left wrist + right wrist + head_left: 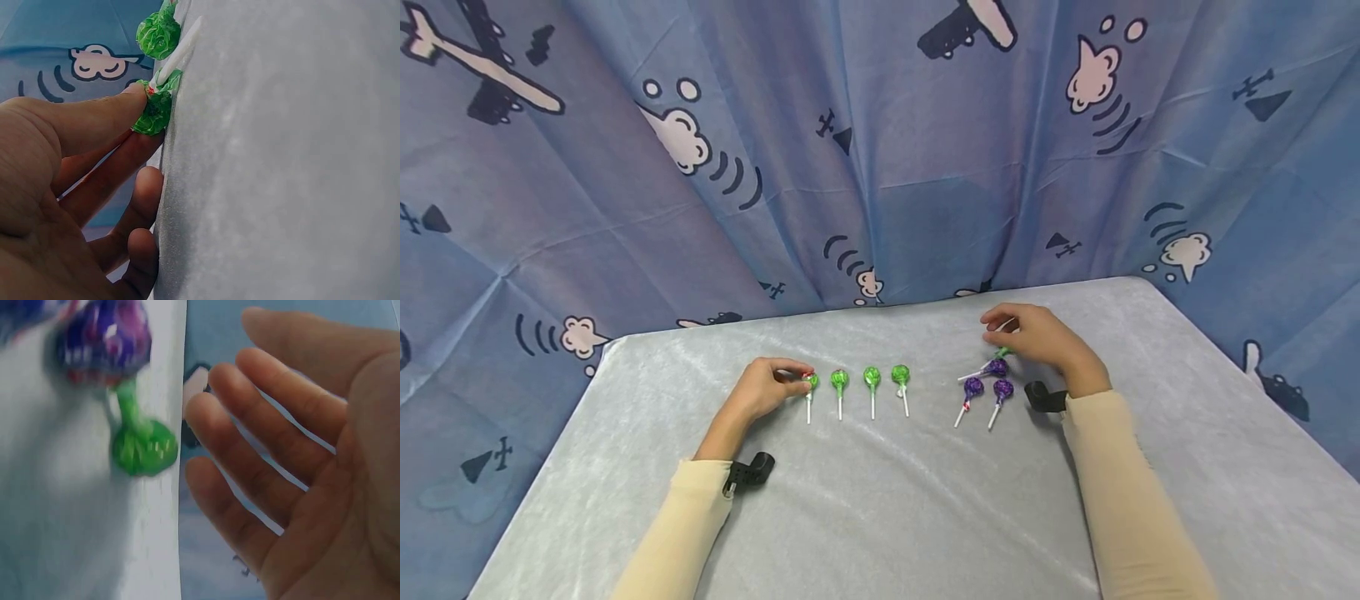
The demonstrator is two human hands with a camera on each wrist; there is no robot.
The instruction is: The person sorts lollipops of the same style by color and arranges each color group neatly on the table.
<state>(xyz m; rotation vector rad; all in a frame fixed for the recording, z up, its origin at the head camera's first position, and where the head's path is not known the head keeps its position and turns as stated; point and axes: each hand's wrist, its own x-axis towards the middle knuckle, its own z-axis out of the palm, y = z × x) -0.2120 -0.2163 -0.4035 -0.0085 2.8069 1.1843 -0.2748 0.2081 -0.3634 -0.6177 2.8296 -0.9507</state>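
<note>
My left hand (pixel 763 388) pinches the wrapped head of a green lollipop (pixel 154 114) between thumb and fingers. This lollipop is at the left end of a row, its white stick pointing toward me. To its right lie three more green lollipops (pixel 871 377), evenly spaced. My right hand (pixel 1041 335) hovers at the right with its fingers loosely bent and nothing in them. Below it lies another green lollipop (pixel 145 449), partly hidden by the hand in the head view. Against that one lies a purple lollipop (pixel 997 367), and two more purple lollipops (pixel 973 387) lie nearer me.
A pale grey cloth covers the table (pixel 880 517). Behind its far edge hangs a blue curtain (pixel 790 167) printed with planes and clouds. Black wrist cameras (pixel 763 468) sit on both forearms.
</note>
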